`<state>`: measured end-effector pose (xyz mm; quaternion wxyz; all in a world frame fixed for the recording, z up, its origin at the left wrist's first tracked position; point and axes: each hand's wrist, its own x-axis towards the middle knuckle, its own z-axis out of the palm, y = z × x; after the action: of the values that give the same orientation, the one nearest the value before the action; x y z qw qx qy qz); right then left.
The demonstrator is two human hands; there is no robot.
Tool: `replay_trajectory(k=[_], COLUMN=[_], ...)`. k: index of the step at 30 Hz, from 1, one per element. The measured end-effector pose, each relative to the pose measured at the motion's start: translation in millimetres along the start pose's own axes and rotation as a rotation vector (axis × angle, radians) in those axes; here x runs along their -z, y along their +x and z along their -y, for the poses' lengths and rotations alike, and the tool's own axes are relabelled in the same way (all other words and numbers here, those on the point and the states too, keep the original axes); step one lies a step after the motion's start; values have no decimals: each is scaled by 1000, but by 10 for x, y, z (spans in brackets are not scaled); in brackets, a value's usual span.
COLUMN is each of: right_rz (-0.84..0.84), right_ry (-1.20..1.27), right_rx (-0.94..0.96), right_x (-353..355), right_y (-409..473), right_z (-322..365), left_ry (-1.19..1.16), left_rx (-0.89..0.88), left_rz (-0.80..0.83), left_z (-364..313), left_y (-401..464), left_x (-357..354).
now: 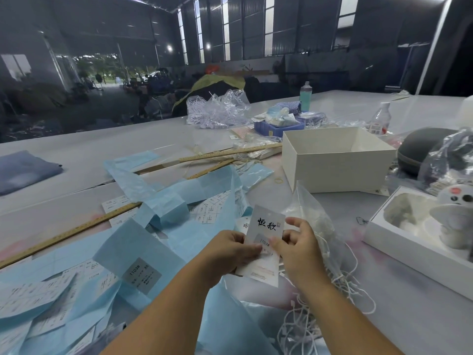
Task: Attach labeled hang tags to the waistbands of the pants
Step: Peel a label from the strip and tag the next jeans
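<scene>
White card is what both hands work on at lower centre of the frame: a hang tag (265,242) with bold black characters near its top and a grey size sticker (264,242) marked 1103 across its middle. The left hand (227,252) grasps the tag's left edge, thumb on its face, while the right hand (300,243) pinches at the sticker with thumb and forefinger, the other fingers loosely curled.

The step in hand looks like seating the sticker on the tag. To do it well, the left hand should hold the card flat and firm while the right lays the sticker square to the card's edges, then rubs from one side to the other so no corner lifts. The small hole near the tag's top must stay uncovered for the string.

Pale blue backing sheets (143,242) lie heaped across the lower left, one bearing another grey sticker. White tag strings (332,290) tangle at lower right, just beside the right wrist, spilling from a clear bag (311,213). Folded blue cloth (25,170), possibly the pants, lies at the left edge, well apart from the hands. A white open box (332,160) stands to the upper right of the hands.
</scene>
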<state>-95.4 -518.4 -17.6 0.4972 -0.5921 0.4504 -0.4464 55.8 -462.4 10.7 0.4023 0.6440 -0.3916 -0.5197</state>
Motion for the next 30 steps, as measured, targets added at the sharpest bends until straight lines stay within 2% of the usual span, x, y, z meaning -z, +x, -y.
replay_trajectory(k=[4, 6, 14, 25, 27, 30], right_rz=[52, 54, 40, 108, 89, 4], right_ry=[127, 112, 84, 115, 56, -186], right_rx=[-197, -224, -198, -216, -192, -73], right_x=[28, 40, 11, 56, 57, 62], right_y=[11, 4, 26, 18, 9, 22], right_z=[13, 7, 63, 110, 95, 45], left_ry=[-4, -5, -86, -7, 7, -14], left_rx=[-48, -68, -87, -2, -14, -27], left_rz=[-37, -49, -64, -48, -78, -110], left_z=[10, 24, 28, 3, 10, 11], left_y=[28, 30, 40, -1, 12, 7], left_x=[-11, 1, -22, 96, 93, 73])
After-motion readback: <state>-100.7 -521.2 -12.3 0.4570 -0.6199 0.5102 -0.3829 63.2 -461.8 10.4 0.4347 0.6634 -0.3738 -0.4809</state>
